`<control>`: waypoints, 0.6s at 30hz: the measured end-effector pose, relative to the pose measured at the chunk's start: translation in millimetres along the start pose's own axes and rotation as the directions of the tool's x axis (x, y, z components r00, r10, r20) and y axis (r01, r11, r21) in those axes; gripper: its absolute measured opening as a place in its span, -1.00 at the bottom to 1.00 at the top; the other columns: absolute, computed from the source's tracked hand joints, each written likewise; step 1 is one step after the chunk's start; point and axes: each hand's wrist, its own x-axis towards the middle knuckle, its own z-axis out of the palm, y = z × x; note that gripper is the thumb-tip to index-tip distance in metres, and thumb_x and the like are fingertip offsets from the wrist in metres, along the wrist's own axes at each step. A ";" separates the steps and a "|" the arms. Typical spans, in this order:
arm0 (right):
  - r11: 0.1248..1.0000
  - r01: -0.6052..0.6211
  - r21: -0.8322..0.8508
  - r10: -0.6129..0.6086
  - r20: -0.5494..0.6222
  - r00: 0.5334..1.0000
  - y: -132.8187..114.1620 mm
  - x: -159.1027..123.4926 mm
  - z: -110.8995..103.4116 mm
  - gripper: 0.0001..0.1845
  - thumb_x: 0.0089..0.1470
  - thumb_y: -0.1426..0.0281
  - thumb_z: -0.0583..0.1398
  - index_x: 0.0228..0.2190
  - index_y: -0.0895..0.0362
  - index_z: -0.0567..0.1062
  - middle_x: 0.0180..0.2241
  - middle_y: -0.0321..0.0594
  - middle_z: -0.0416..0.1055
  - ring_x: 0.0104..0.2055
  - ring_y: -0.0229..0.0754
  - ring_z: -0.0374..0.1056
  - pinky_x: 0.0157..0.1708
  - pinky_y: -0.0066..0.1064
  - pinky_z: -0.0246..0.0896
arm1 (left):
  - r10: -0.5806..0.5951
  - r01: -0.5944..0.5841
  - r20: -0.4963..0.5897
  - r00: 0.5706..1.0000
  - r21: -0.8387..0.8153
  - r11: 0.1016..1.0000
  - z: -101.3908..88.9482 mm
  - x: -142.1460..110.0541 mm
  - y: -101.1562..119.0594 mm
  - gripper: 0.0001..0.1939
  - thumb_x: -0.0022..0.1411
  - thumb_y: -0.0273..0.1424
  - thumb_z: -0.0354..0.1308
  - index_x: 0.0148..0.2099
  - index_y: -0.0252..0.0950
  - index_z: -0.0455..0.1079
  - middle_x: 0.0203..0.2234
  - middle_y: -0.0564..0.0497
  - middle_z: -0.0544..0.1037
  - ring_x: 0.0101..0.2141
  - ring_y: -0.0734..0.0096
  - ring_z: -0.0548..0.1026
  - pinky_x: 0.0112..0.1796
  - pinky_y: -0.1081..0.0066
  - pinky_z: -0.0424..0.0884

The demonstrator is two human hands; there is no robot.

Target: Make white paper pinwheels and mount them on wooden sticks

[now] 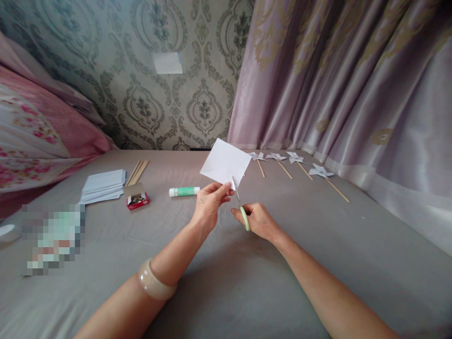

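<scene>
My left hand (210, 202) pinches the lower corner of a white square of paper (226, 163) and holds it up above the grey sheet (226, 282). My right hand (259, 221) grips small scissors (240, 207) with green handles. The scissor blades touch the paper's lower corner, right beside my left fingertips. A pale bangle sits on my left forearm.
A glue stick (183, 191) lies left of my hands, next to an open red box (137, 197) of small metal pieces, a stack of white paper (103, 186) and wooden sticks (137, 171). Several paper pinwheels (319, 172) on sticks lie by the curtain (353, 84). Pink pillows (42, 136) sit far left.
</scene>
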 end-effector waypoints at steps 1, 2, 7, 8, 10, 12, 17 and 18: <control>1.000 -0.007 0.008 0.007 -0.003 1.000 0.2 0.3 -0.2 -0.55 -0.10 0.12 0.19 -0.74 0.13 0.18 -0.68 -0.42 -0.05 -0.59 -0.38 -0.09 -0.59 -0.46 -0.19 | -0.002 0.002 0.004 1.000 0.002 1.000 0.6 -0.5 -0.4 -0.77 -0.18 -0.35 0.36 -0.55 -0.37 0.40 -0.60 0.02 0.47 -0.51 0.53 0.42 -0.46 0.52 0.29; 1.000 -0.014 0.018 0.014 -0.004 1.000 0.3 0.6 -0.7 -0.56 -0.10 0.12 0.19 -0.73 0.13 0.18 -0.68 -0.42 -0.05 -0.59 -0.38 -0.08 -0.59 -0.46 -0.18 | -0.007 0.007 0.012 1.000 0.005 1.000 1.2 -1.2 -1.0 -0.77 -0.18 -0.35 0.36 -0.55 -0.37 0.40 -0.60 0.02 0.47 -0.52 0.54 0.41 -0.46 0.52 0.29; 1.000 -0.008 0.018 0.008 -0.012 1.000 -1.9 1.1 -6.4 -0.60 -0.10 0.15 0.17 -0.72 0.14 0.21 -0.67 -0.42 -0.02 -0.58 -0.37 -0.06 -0.60 -0.48 -0.18 | -0.028 0.028 0.049 0.998 0.014 1.000 4.8 -5.5 -6.2 -0.76 -0.17 -0.34 0.36 -0.55 -0.39 0.41 -0.62 0.01 0.47 -0.55 0.56 0.39 -0.49 0.53 0.27; 1.000 -0.001 0.011 0.001 -0.012 1.000 -2.7 0.9 -7.7 -0.61 -0.09 0.16 0.17 -0.71 0.14 0.22 -0.68 -0.42 -0.01 -0.58 -0.37 -0.05 -0.60 -0.48 -0.18 | -0.029 0.029 0.053 0.998 0.012 1.000 5.4 -6.3 -7.1 -0.76 -0.17 -0.34 0.36 -0.55 -0.39 0.41 -0.62 0.02 0.47 -0.55 0.56 0.39 -0.49 0.52 0.27; 1.000 0.013 0.000 -0.013 -0.007 1.000 -4.2 0.5 -10.0 -0.65 -0.08 0.18 0.15 -0.69 0.16 0.27 -0.67 -0.42 0.02 -0.57 -0.36 -0.02 -0.59 -0.48 -0.14 | -0.029 0.028 0.064 0.998 0.011 1.000 6.4 -7.5 -8.5 -0.77 -0.17 -0.35 0.36 -0.55 -0.39 0.41 -0.63 0.03 0.47 -0.56 0.56 0.39 -0.49 0.52 0.28; 1.000 0.030 -0.008 -0.030 0.010 0.999 -5.3 0.2 -11.7 -0.70 -0.07 0.22 0.13 -0.65 0.17 0.31 -0.66 -0.40 0.08 -0.55 -0.34 0.03 -0.56 -0.48 -0.09 | -0.023 0.022 0.079 0.997 0.013 1.000 7.3 -8.3 -9.8 -0.78 -0.16 -0.36 0.36 -0.56 -0.39 0.41 -0.63 0.03 0.47 -0.56 0.56 0.39 -0.48 0.52 0.28; 0.998 0.051 -0.032 -0.050 0.023 0.998 -6.3 0.3 -12.9 -0.81 -0.09 0.30 0.09 -0.58 0.17 0.34 -0.62 -0.39 0.15 -0.53 -0.32 0.08 -0.51 -0.47 -0.02 | -0.015 0.013 0.092 0.996 0.031 0.999 8.4 -10.0 -12.9 -0.78 -0.13 -0.35 0.35 -0.57 -0.38 0.41 -0.64 0.03 0.47 -0.57 0.58 0.37 -0.48 0.52 0.26; 0.998 0.051 -0.032 -0.050 0.021 0.999 -6.3 0.5 -12.7 -0.82 -0.10 0.30 0.09 -0.58 0.17 0.33 -0.63 -0.39 0.15 -0.53 -0.32 0.08 -0.51 -0.47 -0.02 | -0.015 0.012 0.090 0.996 0.032 0.999 8.4 -10.2 -13.3 -0.78 -0.13 -0.35 0.35 -0.57 -0.38 0.41 -0.64 0.04 0.47 -0.58 0.58 0.36 -0.48 0.52 0.26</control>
